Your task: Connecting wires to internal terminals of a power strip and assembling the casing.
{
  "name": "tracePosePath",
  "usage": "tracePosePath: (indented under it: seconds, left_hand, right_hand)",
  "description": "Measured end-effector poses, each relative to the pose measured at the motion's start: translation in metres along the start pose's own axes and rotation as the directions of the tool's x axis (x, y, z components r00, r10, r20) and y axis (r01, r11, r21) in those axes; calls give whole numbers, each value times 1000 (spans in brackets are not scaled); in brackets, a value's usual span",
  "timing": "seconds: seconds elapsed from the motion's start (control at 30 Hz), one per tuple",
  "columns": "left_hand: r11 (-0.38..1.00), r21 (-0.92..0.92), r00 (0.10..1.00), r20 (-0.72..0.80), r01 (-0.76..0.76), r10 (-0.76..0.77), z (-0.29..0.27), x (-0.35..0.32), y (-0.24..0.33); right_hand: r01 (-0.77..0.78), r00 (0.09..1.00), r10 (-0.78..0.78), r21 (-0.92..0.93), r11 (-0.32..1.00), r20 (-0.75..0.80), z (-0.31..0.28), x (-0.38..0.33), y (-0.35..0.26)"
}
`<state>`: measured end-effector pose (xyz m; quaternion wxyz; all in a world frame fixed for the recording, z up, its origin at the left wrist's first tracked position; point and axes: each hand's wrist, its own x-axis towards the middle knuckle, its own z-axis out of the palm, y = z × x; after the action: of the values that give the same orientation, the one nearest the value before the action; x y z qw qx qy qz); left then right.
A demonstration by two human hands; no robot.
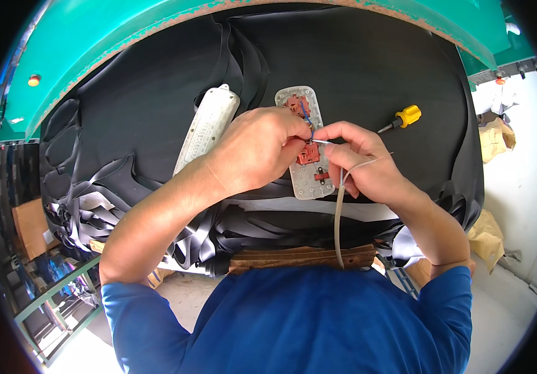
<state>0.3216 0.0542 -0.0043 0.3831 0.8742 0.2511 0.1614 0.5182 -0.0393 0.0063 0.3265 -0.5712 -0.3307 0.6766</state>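
Opened white casing (306, 184) at one o'clock from view centre; white wire (321, 141) pinched by fingers of right hand (366, 163); fingers of left hand (258, 147) pinched, seemingly on blue wire (306, 113); wires might be pulled loose if pale cable (339, 221) were snagged

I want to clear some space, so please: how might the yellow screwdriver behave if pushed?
The screwdriver may swing in an arc, its yellow handle being thicker than its slim shaft. It would probably stay stiff, as the straight shaft looks metal.
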Motion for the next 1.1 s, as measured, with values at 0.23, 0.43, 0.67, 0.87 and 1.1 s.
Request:
tracePosePath:
  seconds: [0.23,0.43,0.67,0.87,1.1]
  left_hand:
    - [997,-70,998,-60,17,-21,1,-2,-2]
    - [995,-102,999,-48,1,-6,3,-1,-7]
    - [992,-130,999,-46,3,-9,3,-1,-8]
    - [987,-162,998,-56,16,-25,4,-2,-8]
    - [981,-190,997,-67,30,-44,5,-4,-9]
  right_hand:
    - [103,986,-115,-104,989,-121,3,6,8]
    - [60,987,-78,-129,990,-140,3,7,4]
    - [27,994,-37,-99,995,-106,3,4,-1]
    - [77,993,-86,-104,992,-83,3,6,4]
    - [25,998,-31,-90,996,-61,3,5,0]
